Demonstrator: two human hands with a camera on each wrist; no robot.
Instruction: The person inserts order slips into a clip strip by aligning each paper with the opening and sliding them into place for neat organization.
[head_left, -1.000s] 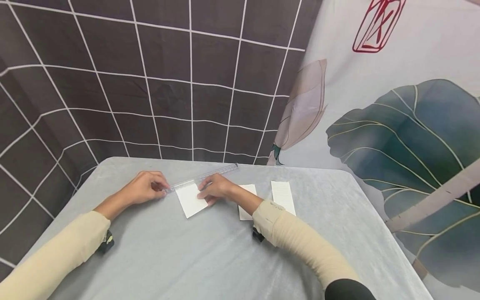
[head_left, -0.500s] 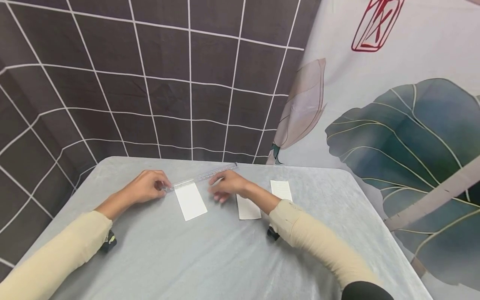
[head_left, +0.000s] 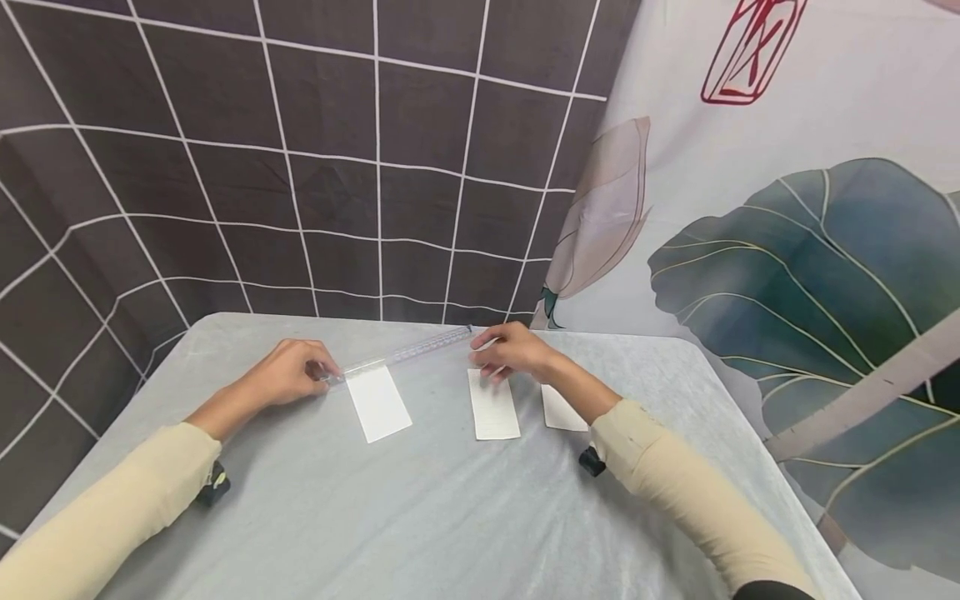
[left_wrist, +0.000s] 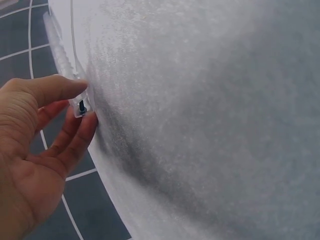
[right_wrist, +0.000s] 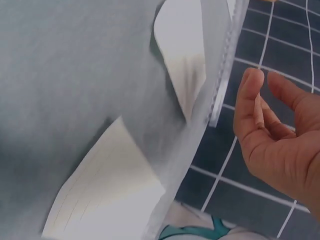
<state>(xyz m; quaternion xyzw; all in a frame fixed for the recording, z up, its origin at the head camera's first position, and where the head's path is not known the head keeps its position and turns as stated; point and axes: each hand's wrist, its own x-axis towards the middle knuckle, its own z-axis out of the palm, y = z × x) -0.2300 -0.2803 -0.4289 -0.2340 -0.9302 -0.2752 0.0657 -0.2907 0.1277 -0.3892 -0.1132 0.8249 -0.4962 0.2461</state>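
My left hand (head_left: 288, 371) pinches the near left end of a long clear plastic ruler (head_left: 427, 344) between thumb and fingertips. In the left wrist view, a small dark piece sits in the ruler's end (left_wrist: 80, 106). A white paper (head_left: 378, 404) lies with its top edge along the ruler. My right hand (head_left: 513, 350) hovers over the top of a second paper (head_left: 495, 412), near the ruler's far end. Its fingers are loosely bent and hold nothing in the right wrist view. A third paper (head_left: 562, 412) lies partly hidden behind the right forearm.
A pale grey cloth covers the table (head_left: 375, 517). Behind it hangs a dark curtain (head_left: 420, 200) with white grid lines. A white curtain with a leaf print (head_left: 810, 275) is on the right.
My right hand has let go of the white paper by the ruler and moved right, past the ruler's far end. The left hand keeps its pinch on the ruler.
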